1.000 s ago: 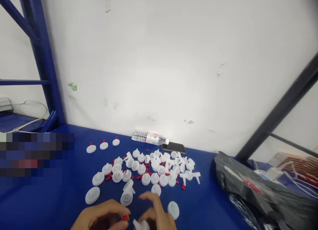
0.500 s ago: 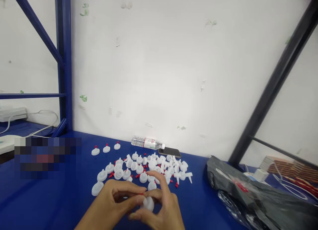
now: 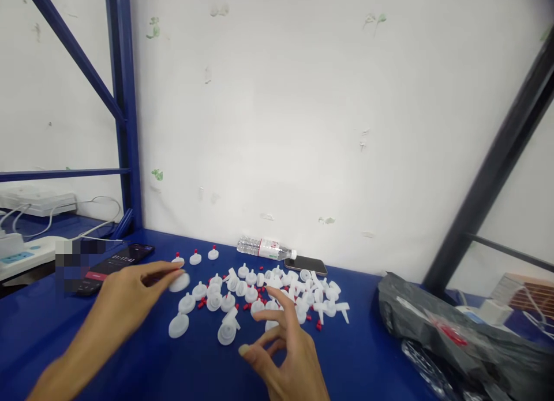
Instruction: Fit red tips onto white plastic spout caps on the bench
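Note:
My left hand (image 3: 134, 294) pinches a white nozzle cap (image 3: 180, 282) by its top, raised over the left part of the table; the fingertips hide its tip. Behind it stand three white caps with red tips, among them a middle one (image 3: 195, 257) and a right one (image 3: 213, 253). My right hand (image 3: 288, 346) hovers at the front of the pile, thumb and fingers apart, holding nothing. Beyond its fingers lies a pile of white nozzle caps (image 3: 251, 294), with small red tips (image 3: 319, 326) scattered among them. One loose cap (image 3: 227, 333) lies left of my right hand.
A clear bottle (image 3: 268, 249) lies along the wall beside a dark phone (image 3: 305, 266). Another phone (image 3: 130, 257) with a lit screen lies at left, near a white power strip (image 3: 32, 254). Grey plastic bags (image 3: 459, 332) lie at right on the blue table (image 3: 142, 355).
My hands have parted. The left hand has carried the cap leftward toward the three red-tipped caps, while my right hand has let go and opened. The view has shifted slightly left.

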Available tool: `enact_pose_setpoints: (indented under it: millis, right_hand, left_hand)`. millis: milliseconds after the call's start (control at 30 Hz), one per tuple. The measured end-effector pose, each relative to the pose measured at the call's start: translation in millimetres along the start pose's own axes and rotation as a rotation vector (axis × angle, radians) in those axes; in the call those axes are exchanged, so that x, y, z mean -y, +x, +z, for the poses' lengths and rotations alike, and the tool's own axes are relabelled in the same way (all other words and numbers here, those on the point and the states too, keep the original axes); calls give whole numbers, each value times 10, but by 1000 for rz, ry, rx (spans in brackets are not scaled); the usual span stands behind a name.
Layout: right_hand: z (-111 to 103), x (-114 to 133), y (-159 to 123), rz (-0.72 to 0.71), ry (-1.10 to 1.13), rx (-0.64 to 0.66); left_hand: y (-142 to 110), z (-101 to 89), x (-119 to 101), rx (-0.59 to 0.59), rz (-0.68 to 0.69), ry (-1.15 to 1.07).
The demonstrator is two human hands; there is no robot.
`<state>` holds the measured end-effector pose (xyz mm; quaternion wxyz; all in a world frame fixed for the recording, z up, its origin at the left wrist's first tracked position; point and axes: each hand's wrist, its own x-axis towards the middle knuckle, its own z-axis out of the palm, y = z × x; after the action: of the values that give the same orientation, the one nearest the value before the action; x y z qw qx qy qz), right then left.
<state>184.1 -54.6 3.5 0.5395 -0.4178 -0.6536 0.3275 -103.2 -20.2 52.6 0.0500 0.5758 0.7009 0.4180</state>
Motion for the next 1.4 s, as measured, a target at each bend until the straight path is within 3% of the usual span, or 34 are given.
enact_pose_setpoints:
  millis: [67, 200, 400, 600, 700, 867, 1000, 1067, 1167, 1267, 1400]
  right_hand:
    - [-36, -40, 18, 11, -34, 6]
    - [-46, -90, 39, -29, -113, 19]
    - [73, -132, -7, -96, -303, 89]
    - [306, -340, -124, -191, -636, 137]
    - [366, -402, -158, -251, -723, 146]
    - [381, -353, -163, -207, -740, 143]
    - [401, -236, -152, -125, -725, 137]
    - [402, -188, -145, -128, -724, 150]
    - [387, -158, -138, -154, -730, 168]
    - [367, -162, -136, -168, -756, 171]
    - [353, -159, -138, -166, -772, 177]
  left_hand:
    - [276, -104, 319, 8, -11, 208]
    - [641, -82, 650, 62, -27, 224]
    - [868, 132, 796, 214, -78, 66]
    - [858, 182, 897, 244, -97, -2]
    - [868, 175, 912, 205, -93, 26]
    - [763, 67, 742, 63, -44, 158]
    - [302, 82, 379, 4, 59, 204]
    - [22, 155, 172, 77, 148, 210]
    - [-267, 300, -84, 285, 210, 336]
    - [-340, 431, -201, 400, 201, 549]
    - [-273, 550, -172, 438, 240, 676]
